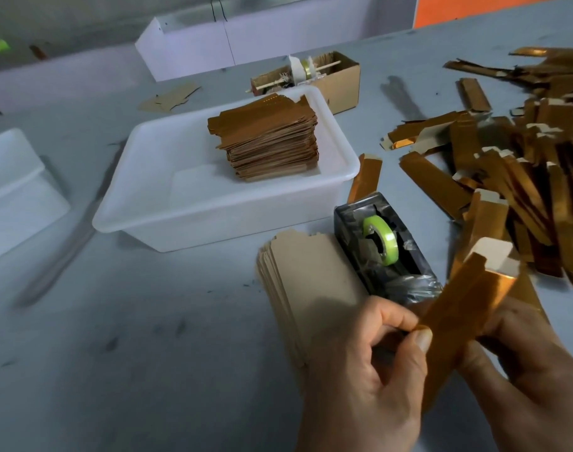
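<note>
Across the grey table [148,321] we go. The white tub [122,203] sits mid-table with a stack of gold blanks [268,138] in its far corner. Off to the right sprawls a loose heap of folded sleeves [523,177]. Nearer in, a flat stack of brown-side blanks [314,282] lies just beside the black tape dispenser [347,230].

Now the action: one gold sleeve [464,308] is up off the table, tilted, just in front of the dispenser, with its pale tabs at the far end. The left hand [369,370] pinches its near edge between thumb and forefinger. The right hand [532,363] wraps round it from the other side, fingers curled behind.

This looks like the forming step, with the blank folded into a tube and the seam being squared up. Next, I'd say, comes a strip off the green tape roll [384,246]. That calls for one hand to keep the seam closed while the other lets go and reaches for the tape.
</note>
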### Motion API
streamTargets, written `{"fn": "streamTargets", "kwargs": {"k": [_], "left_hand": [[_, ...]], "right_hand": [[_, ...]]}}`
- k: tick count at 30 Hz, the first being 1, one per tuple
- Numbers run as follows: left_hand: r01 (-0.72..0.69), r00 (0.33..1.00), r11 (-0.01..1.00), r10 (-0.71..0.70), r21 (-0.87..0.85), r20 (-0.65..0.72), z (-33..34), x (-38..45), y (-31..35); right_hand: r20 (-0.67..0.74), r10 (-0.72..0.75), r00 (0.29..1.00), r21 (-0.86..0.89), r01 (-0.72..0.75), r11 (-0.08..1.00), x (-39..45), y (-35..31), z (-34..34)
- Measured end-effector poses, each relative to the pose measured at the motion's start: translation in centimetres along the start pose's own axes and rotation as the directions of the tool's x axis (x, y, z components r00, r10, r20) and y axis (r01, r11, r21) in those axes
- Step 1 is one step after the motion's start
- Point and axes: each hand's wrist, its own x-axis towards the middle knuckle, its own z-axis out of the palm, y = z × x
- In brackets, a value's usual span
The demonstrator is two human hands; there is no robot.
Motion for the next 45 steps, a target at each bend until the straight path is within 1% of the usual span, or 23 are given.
{"fn": "streamTargets", "kwargs": {"k": [5,7,8,10,11,13,16,20,23,27,30,31,33,34,39,42,45], "left_hand": [[-0.022,0.999,0.999,0.024,0.038,-0.046,0.3,0.5,0.1],[-0.018,0.998,0.999,0.020,0.045,-0.058,0.6,0.4,0.3],[-0.004,0.998,0.999,0.007,0.044,-0.060,0.7,0.4,0.5],[0.041,0.997,0.999,-0.039,0.026,-0.059,0.8,0.3,0.6],[0.063,0.997,0.998,-0.062,0.010,-0.046,0.8,0.2,0.7],[0.097,0.995,0.995,-0.097,-0.007,-0.021,0.6,0.1,0.9],[0.129,0.991,0.992,-0.129,-0.003,-0.027,0.4,-0.2,1.5],[0.175,0.983,0.982,-0.179,-0.073,-0.048,0.0,-0.7,2.1],[0.232,0.970,0.962,-0.240,-0.140,-0.043,-0.4,-1.0,2.4],[0.288,0.946,0.929,-0.314,-0.231,-0.083,-0.9,-1.0,2.4],[0.313,0.934,0.916,-0.344,-0.251,-0.091,-1.2,-0.9,2.5],[0.315,0.935,0.915,-0.345,-0.252,-0.084,-1.3,-0.8,2.6],[0.315,0.935,0.910,-0.346,-0.268,-0.078,-1.2,-0.7,2.8],[0.316,0.934,0.905,-0.350,-0.283,-0.077,-1.1,-0.6,2.8],[0.341,0.925,0.884,-0.376,-0.319,-0.054,-0.7,-0.4,2.7],[0.339,0.928,0.888,-0.369,-0.311,-0.044,-0.6,-0.3,2.8],[0.339,0.930,0.889,-0.367,-0.307,-0.035,-0.5,-0.3,2.9]], "right_hand": [[-0.033,-0.074,0.997,-0.176,0.067,0.982,0.5,-0.1,0.1],[-0.037,-0.069,0.997,-0.254,0.057,0.966,0.3,0.1,0.0],[-0.022,-0.053,0.998,-0.262,0.045,0.964,0.3,0.4,-0.1],[0.031,-0.022,0.999,-0.211,0.028,0.977,0.3,0.6,-0.5],[0.045,-0.022,0.999,-0.157,0.029,0.987,0.3,0.5,-0.6],[0.032,-0.029,0.999,-0.051,0.030,0.998,0.5,0.0,-0.9],[0.022,0.018,1.000,0.056,-0.019,0.998,0.6,-0.8,-1.3],[0.005,0.042,0.999,0.157,-0.042,0.987,0.1,-0.6,-1.8],[0.016,0.076,0.997,0.166,-0.077,0.983,-0.1,-0.7,-2.3],[-0.007,0.118,0.993,0.181,-0.115,0.977,-0.4,-1.6,-2.9],[-0.052,0.090,0.995,0.177,-0.079,0.981,-0.5,-2.6,-3.4],[-0.064,0.073,0.995,0.200,-0.059,0.978,-0.4,-3.0,-3.6],[-0.034,0.029,0.999,0.266,-0.019,0.964,-0.4,-3.9,-3.9],[0.008,0.001,1.000,0.290,-0.003,0.957,-0.4,-4.2,-4.1],[0.214,-0.048,0.976,0.348,-0.031,0.937,-0.1,-5.1,-4.4],[0.293,-0.032,0.956,0.327,-0.069,0.942,0.2,-5.8,-4.4],[0.318,-0.055,0.947,0.299,-0.045,0.953,0.4,-6.5,-4.4]]}}
